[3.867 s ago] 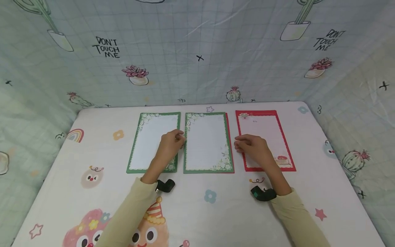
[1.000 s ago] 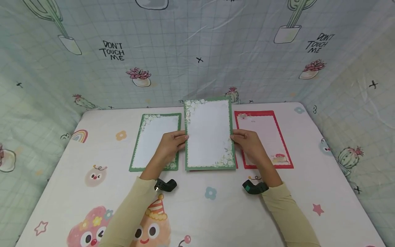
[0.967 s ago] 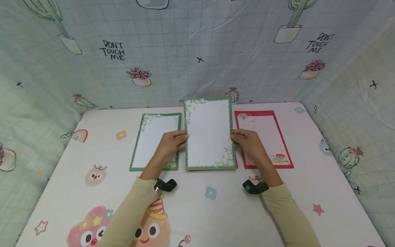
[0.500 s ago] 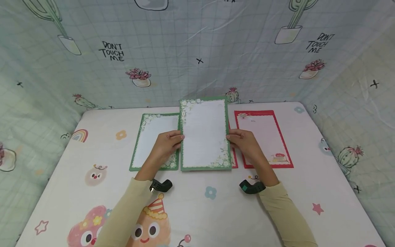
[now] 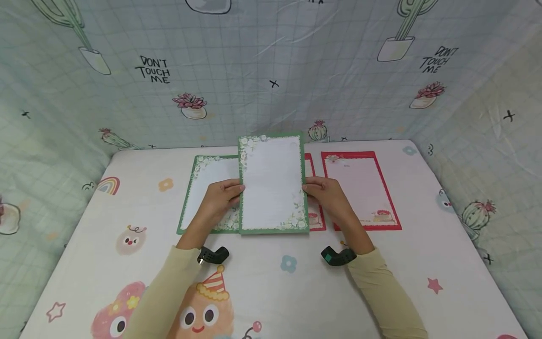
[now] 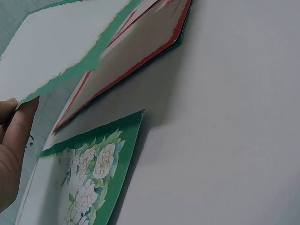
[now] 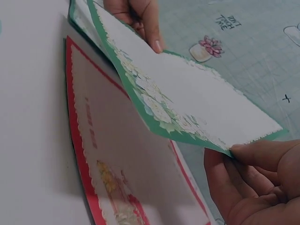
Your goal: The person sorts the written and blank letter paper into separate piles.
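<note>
A sheet of paper with a green floral border [image 5: 273, 183] is held up off the table, upright lengthwise in the head view. My left hand [image 5: 218, 197] pinches its left edge between thumb and fingers. The right hand [image 5: 330, 195] pinches the opposite edge at about the same height. Below it, a green-bordered sheet [image 5: 209, 174] lies on the left, partly covered by the held one. A red-bordered sheet [image 5: 318, 219] peeks out in the middle; a green edge [image 6: 180, 43] shows beneath it in the left wrist view.
Another red-bordered sheet [image 5: 360, 195] with a cake picture lies at the right, close to the right hand. The white table [image 5: 271, 301] carries printed cartoon figures. A grid-patterned cloth [image 5: 237, 61] with cactus drawings hangs behind and at both sides.
Both hands have lifted the green-bordered sheet off the middle pile, uncovering a red-bordered one. Over the last second they carry it left, over the left green-bordered sheet.
</note>
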`<state>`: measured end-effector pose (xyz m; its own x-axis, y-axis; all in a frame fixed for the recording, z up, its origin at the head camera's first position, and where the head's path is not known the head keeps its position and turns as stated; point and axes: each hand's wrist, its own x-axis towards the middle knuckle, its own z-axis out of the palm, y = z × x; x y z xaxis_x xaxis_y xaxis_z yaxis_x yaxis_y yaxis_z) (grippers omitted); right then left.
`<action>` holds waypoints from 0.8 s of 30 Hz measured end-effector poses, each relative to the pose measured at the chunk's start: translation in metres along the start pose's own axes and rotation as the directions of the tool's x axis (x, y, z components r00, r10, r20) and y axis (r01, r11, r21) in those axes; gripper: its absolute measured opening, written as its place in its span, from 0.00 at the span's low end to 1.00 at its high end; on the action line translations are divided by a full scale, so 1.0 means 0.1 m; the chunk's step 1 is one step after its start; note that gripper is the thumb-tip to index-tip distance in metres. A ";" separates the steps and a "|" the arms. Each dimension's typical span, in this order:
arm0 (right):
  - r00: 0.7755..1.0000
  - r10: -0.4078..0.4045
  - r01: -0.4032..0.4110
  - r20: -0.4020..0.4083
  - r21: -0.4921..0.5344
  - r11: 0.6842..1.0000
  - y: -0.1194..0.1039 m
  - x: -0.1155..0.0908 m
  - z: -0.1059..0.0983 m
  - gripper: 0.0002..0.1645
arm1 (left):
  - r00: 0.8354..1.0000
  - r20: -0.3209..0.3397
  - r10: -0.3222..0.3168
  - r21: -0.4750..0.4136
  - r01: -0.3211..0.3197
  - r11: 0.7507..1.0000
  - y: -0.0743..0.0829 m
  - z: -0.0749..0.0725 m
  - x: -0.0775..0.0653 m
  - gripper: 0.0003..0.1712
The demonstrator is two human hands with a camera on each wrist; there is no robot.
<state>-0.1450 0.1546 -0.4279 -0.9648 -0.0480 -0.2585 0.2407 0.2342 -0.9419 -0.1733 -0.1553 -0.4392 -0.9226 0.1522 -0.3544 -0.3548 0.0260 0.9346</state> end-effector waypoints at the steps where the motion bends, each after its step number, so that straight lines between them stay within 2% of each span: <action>1: 1.000 -0.004 0.004 0.002 0.004 1.000 -0.01 0.00 0.01 0.26 | 1.000 -0.001 0.003 0.002 -0.003 1.000 0.00 -0.01 -0.01 0.27; 13: 0.999 -0.029 0.028 0.022 0.022 0.999 -0.08 -0.02 0.11 0.24 | 0.999 -0.032 0.014 -0.014 -0.014 1.000 -0.04 -0.12 -0.05 0.27; 18: 0.999 -0.026 0.025 0.026 0.029 0.999 -0.10 0.00 0.20 0.22 | 0.999 -0.038 0.009 0.004 -0.009 1.000 -0.05 -0.21 -0.05 0.27; 24: 0.999 -0.021 0.019 0.046 0.041 0.999 -0.13 0.05 0.32 0.22 | 0.998 -0.059 0.005 -0.024 -0.007 1.000 -0.13 -0.32 -0.06 0.28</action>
<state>-0.1492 0.1203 -0.4234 -0.9638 -0.0976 -0.2480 0.2261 0.1930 -0.9548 -0.1683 -0.1884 -0.4499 -0.9317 0.0939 -0.3508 -0.3523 0.0013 0.9359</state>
